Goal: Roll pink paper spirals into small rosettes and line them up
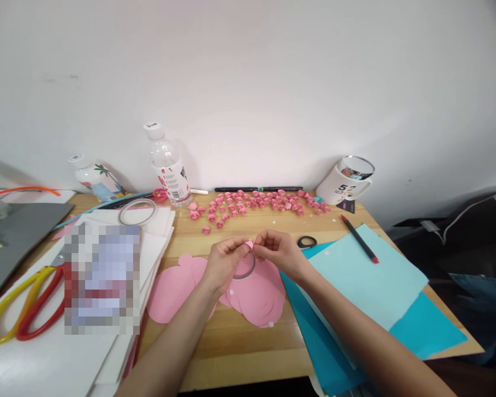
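Observation:
Just above the middle of the table's front part, my left hand (222, 263) pinches a small folded piece of pink paper (249, 244). My right hand (284, 253) meets it there, thumb and fingertips pressed together at the paper's right side. Below the fingers, a thin grey ring (253, 267) lies over a pile of pink paper circles (264, 303); the left hand covers part of it. More pink paper (171, 292) is spread to the left, partly under my left forearm. Many small rolled pink paper roses (231, 207) stand in rows towards the wall.
Light blue sheets (367, 281) with a dark pencil (359, 239) lie at the right. Scissors (37, 303) rest on white paper (86, 364) at the left. A clear bottle (167, 173), a white mug (341, 182) and a black pen (256, 189) line the back.

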The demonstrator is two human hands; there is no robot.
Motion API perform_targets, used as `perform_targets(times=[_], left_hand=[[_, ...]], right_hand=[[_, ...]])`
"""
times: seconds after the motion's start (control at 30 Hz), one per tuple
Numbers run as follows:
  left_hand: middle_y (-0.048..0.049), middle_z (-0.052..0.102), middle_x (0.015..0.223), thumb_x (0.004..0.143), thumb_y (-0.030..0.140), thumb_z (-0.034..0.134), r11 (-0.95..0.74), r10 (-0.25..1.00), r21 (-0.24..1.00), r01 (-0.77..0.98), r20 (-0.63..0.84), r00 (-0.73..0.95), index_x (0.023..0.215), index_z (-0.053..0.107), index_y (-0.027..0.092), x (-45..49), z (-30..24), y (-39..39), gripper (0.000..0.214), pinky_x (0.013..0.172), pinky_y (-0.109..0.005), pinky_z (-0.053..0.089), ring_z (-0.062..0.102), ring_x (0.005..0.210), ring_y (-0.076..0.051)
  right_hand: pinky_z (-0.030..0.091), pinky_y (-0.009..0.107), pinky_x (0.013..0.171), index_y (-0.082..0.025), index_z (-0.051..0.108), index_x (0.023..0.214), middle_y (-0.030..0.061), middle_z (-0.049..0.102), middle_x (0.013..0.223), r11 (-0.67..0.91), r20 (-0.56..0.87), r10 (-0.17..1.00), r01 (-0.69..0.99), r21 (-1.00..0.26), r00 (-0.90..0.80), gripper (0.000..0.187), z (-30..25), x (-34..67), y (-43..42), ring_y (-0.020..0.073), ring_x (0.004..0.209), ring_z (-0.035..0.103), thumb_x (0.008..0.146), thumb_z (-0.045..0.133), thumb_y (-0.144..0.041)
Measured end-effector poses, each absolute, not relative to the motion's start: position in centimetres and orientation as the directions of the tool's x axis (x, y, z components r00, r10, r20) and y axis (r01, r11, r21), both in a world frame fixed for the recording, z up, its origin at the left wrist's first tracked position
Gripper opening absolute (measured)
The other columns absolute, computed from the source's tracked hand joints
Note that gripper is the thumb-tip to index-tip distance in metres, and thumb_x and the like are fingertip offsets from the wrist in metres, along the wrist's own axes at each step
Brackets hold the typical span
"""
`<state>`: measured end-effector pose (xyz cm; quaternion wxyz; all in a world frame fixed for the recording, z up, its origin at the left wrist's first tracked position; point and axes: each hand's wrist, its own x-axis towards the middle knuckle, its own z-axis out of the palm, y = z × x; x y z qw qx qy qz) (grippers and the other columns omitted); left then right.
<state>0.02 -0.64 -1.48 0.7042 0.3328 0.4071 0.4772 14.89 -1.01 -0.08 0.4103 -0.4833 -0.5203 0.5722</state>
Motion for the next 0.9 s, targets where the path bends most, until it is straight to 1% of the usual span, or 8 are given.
perform_targets(times=[0.17,0.27,0.37,0.47,0.57,0.7,0.8,0.9], left_hand=[[-0.0034,0.067,0.069,0.058,0.026,0.076,0.312,0.946,0.890,-0.334,-0.258,0.196,0.072,0.072,0.013,0.2,-1.1,-0.7,0.020,0.068,-0.024,0.045,0.055,0.064,-0.011],[-0.0030,0.066,0.066,0.057,0.027,0.076,0.319,0.943,0.880,-0.351,-0.259,0.207,0.072,0.072,0.013,0.3,-1.1,-0.8,0.020,0.068,-0.024,0.045,0.055,0.063,-0.011],[-0.0039,0.068,0.069,0.059,0.028,0.075,0.318,0.945,0.877,-0.360,-0.260,0.199,0.073,0.072,0.014,0.4,-1.3,-0.8,0.020,0.069,-0.025,0.045,0.056,0.065,-0.011],[-0.0049,0.068,0.075,0.062,0.027,0.073,0.272,0.959,0.925,-0.267,-0.237,0.159,0.073,0.071,0.014,0.3,-1.4,-0.8,0.018,0.072,-0.026,0.046,0.058,0.070,-0.014],[-0.0050,0.068,0.079,0.066,0.025,0.069,0.176,0.975,0.977,-0.120,-0.157,0.157,0.073,0.071,0.015,0.2,-1.1,-0.8,0.013,0.075,-0.027,0.046,0.060,0.077,-0.017],[-0.0045,0.067,0.079,0.069,0.020,0.063,0.059,0.987,0.998,0.021,-0.061,0.145,0.074,0.072,0.016,0.3,-0.7,-0.9,0.010,0.076,-0.028,0.046,0.061,0.078,-0.017],[-0.0037,0.067,0.078,0.068,0.015,0.062,0.006,0.992,0.998,0.069,-0.014,0.124,0.072,0.072,0.018,0.4,-0.6,-1.0,0.011,0.076,-0.028,0.046,0.062,0.079,-0.017],[-0.0033,0.067,0.077,0.068,0.014,0.060,-0.016,0.992,0.996,0.086,0.005,0.124,0.072,0.072,0.019,0.4,-0.7,-1.0,0.013,0.076,-0.027,0.046,0.062,0.078,-0.017]], right_hand=[[0.045,0.026,0.060,-0.016,0.057,0.072,-0.0015,0.057,0.063,-0.118,-0.106,0.975,-0.051,-0.992,-0.193,0.027,-0.6,15.1,-1.4,0.0104,0.059,0.054,0.067,0.070,-0.039],[0.045,0.025,0.059,-0.017,0.056,0.073,-0.0009,0.057,0.064,-0.057,-0.051,0.985,-0.035,-0.998,-0.162,0.027,-1.3,15.2,-1.5,0.0113,0.059,0.054,0.068,0.069,-0.039],[0.044,0.024,0.056,-0.017,0.056,0.071,-0.0005,0.057,0.062,-0.006,-0.009,0.996,0.031,-0.999,-0.094,0.025,-2.0,15.0,-1.8,0.0112,0.057,0.052,0.070,0.068,-0.039],[0.043,0.024,0.053,-0.016,0.059,0.071,0.0006,0.058,0.061,-0.005,-0.008,1.000,0.125,-0.992,-0.028,0.023,-2.1,14.8,-2.2,0.0109,0.054,0.052,0.072,0.065,-0.038],[0.045,0.025,0.054,-0.015,0.064,0.075,0.0031,0.062,0.063,-0.026,-0.023,0.999,0.174,-0.984,0.023,0.020,-1.9,14.6,-2.6,0.0128,0.056,0.055,0.073,0.063,-0.035],[0.047,0.026,0.057,-0.014,0.068,0.076,0.0049,0.066,0.064,-0.048,-0.044,0.999,0.152,-0.987,0.033,0.017,-1.8,14.6,-2.7,0.0150,0.059,0.059,0.072,0.063,-0.030],[0.047,0.026,0.057,-0.014,0.068,0.074,0.0047,0.067,0.063,-0.068,-0.064,0.997,0.116,-0.991,0.034,0.015,-2.0,14.6,-2.7,0.0144,0.057,0.059,0.071,0.064,-0.028],[0.047,0.025,0.056,-0.014,0.068,0.071,0.0043,0.067,0.062,-0.074,-0.071,0.997,0.088,-0.993,0.037,0.013,-2.0,14.6,-2.7,0.0135,0.056,0.058,0.069,0.065,-0.026]])
